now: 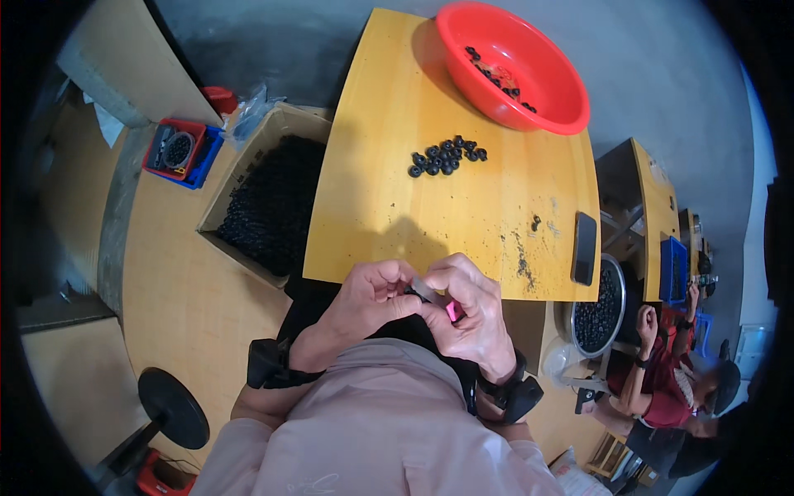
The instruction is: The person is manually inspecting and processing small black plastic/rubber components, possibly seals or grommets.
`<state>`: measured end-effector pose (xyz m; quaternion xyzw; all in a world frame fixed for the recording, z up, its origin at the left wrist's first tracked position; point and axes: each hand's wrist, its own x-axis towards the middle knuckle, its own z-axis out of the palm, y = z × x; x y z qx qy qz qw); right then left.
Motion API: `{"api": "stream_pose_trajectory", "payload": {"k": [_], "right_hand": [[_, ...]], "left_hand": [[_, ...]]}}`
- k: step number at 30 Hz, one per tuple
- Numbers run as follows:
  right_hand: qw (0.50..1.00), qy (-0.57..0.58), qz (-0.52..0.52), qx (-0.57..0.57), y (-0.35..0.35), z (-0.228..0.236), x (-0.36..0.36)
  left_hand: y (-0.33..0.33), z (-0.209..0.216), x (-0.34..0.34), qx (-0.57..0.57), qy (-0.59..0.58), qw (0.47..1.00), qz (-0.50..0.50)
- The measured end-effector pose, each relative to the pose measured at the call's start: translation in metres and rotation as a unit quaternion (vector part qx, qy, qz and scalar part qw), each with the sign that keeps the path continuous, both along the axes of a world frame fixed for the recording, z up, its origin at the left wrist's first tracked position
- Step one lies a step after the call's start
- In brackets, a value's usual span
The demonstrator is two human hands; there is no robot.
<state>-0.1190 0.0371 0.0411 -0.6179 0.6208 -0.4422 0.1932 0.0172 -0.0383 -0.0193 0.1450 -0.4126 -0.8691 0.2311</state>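
Both hands meet just past the near edge of the yellow table, in front of my body. My left hand (374, 296) is closed, pinching a small black part (411, 290) that my fingers mostly cover. Closed beside it, my right hand (473, 314) grips a small knife (427, 291) with a flat grey blade and a pink handle (454, 311). The blade lies against or very near the black part; contact is hard to make out. Beyond my hands, a cluster of round black parts (447, 157) lies on the table (372, 190).
A red basin (571, 103) with several black parts stands at the far right of the table. Black crumbs (523, 260) and a phone (584, 248) lie nearer. Left is a carton (217, 241) full of black parts; right, a metal bowl (619, 331). A co-worker (662, 380) sits at right.
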Motion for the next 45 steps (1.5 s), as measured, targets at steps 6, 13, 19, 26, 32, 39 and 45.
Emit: {"api": "stream_pose_trajectory", "payload": {"k": [6,13,19,26,32,39,45], "right_hand": [[0.984,-0.171,0.050,0.014,0.027,-0.017,-0.007],[0.961,-0.265,0.077,-0.011,0.039,-0.014,-0.009],[0.946,-0.314,0.078,0.002,0.044,-0.016,-0.014],[0.918,-0.396,0.003,0.030,0.054,-0.009,-0.020],[0.968,-0.244,-0.048,0.044,0.072,-0.008,-0.011],[0.997,-0.034,0.014,-0.062,0.067,-0.006,-0.012],[0.997,-0.064,0.047,-0.005,0.073,0.004,-0.014]], "left_hand": [[0.013,0.006,0.001,0.072,0.034,0.994,-0.076],[0.022,0.017,0.000,0.059,0.031,0.994,-0.091],[0.028,0.026,-0.003,0.054,0.008,0.993,-0.101],[0.033,0.017,-0.008,0.083,0.010,0.992,-0.089],[0.039,0.011,-0.013,0.138,0.043,0.989,-0.037],[0.042,0.008,-0.014,0.178,0.073,0.981,-0.040],[0.039,0.009,-0.014,0.150,0.037,0.988,-0.028]]}}
